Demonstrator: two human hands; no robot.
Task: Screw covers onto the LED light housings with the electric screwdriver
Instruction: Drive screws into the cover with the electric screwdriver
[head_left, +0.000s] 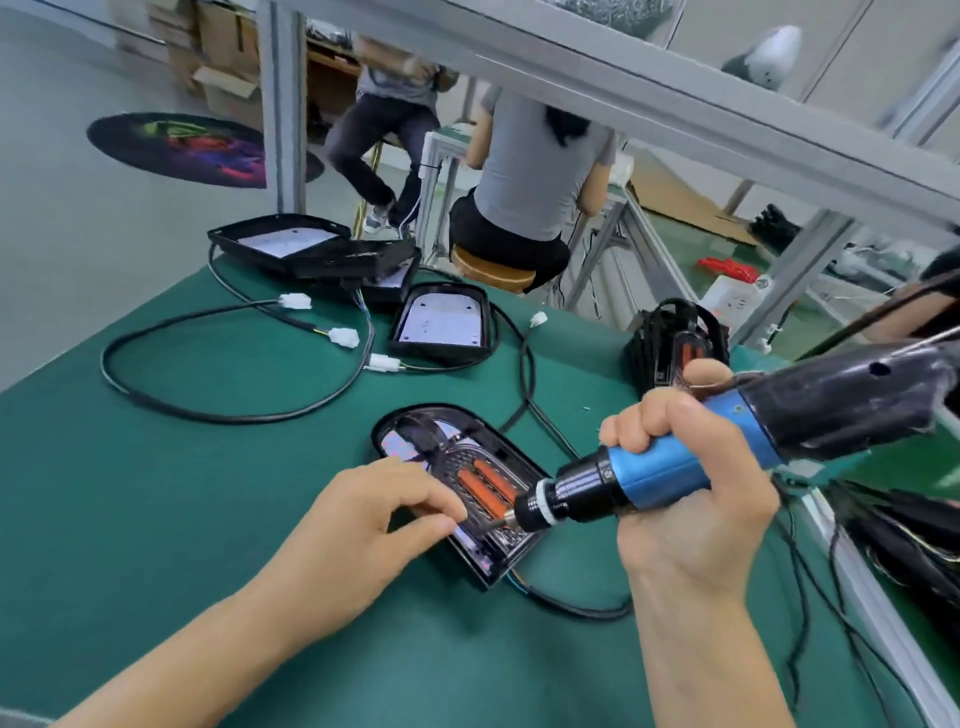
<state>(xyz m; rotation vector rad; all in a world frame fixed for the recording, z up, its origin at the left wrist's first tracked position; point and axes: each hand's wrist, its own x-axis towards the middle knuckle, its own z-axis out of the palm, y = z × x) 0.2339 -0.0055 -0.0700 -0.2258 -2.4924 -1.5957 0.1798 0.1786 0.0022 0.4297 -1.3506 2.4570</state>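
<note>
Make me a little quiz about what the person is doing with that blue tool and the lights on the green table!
1. True or false: the right hand grips the blue electric screwdriver.
2. What does the left hand do? A) lifts a cable B) pinches near the screwdriver's tip, over the covered light housing C) lies flat on the green mat
3. Fill in: the open housing further back shows a ____ plate inside.

Key: 1 true; 2 B; 3 white
</note>
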